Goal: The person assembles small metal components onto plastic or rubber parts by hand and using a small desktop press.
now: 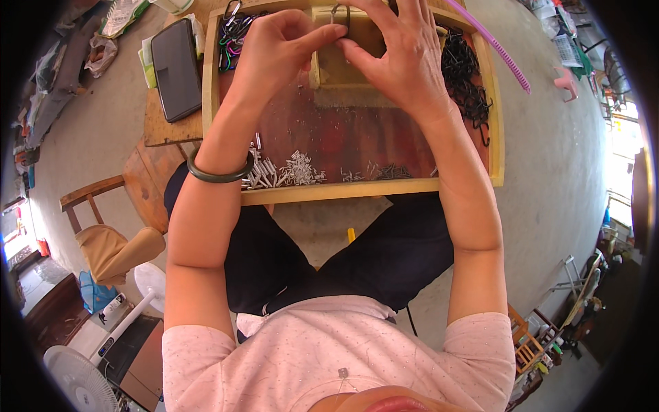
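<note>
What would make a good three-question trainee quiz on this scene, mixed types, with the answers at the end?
1. Multiple choice: where does the phone lie relative to the wooden-edged tray?
A) To its left
B) To its right
C) Inside it

2. True or false: small silver pieces lie toward the tray's near left corner.

3. Short answer: what shows at the fingertips between the left hand and the right hand?

Key:
1. A
2. True
3. A small dark curved piece; its exact kind is unclear.
</note>
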Tool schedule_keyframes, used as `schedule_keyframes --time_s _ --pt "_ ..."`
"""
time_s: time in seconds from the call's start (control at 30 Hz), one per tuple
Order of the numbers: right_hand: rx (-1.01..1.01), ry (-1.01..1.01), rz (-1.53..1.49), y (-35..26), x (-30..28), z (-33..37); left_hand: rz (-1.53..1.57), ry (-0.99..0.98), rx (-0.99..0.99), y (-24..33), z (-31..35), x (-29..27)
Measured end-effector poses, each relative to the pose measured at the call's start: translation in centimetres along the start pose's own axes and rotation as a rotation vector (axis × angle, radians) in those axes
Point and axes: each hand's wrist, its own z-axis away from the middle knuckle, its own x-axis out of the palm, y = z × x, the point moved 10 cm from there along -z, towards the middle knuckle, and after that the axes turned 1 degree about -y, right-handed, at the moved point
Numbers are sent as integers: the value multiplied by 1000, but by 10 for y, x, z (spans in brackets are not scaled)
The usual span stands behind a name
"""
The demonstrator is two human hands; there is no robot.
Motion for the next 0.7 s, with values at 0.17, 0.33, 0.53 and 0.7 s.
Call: schedule_keyframes --time_s 0.17,0.33,0.53,0.7 --pt "-2 -10 9 0 -3 2 -85 -38 -38 -4 2 4" --pt "135 -15 -262 14 -12 -9 -214 1 6 -6 2 2" --pt "51 -38 -235 6 -2 -29 -282 48 -8 -13 2 0" --pt "-118 -95 -244 -8 7 -32 -613 170 109 22 18 -1"
